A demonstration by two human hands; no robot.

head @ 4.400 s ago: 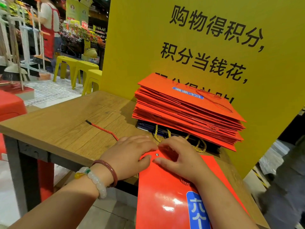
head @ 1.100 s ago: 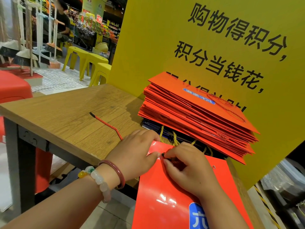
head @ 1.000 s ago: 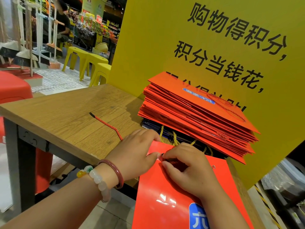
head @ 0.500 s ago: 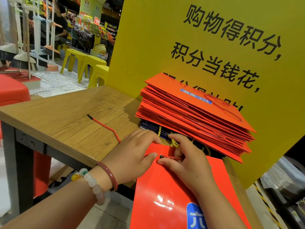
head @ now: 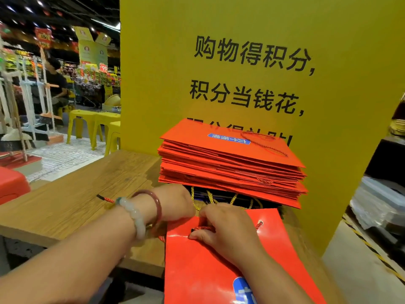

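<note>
Threading the red cord into the red bag

My right hand pinches the cord near its tip, fingers curled low on the bag, which lies flat over the desk's near edge. I should feed the tip straight into the hole and press the paper flat. My left hand sits at the bag's top edge, wrist bent; I cannot tell whether it grips.

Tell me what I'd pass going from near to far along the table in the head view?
red paper bag → right hand pinching its red cord → yellow cords → stack of red bags → yellow sign
</note>
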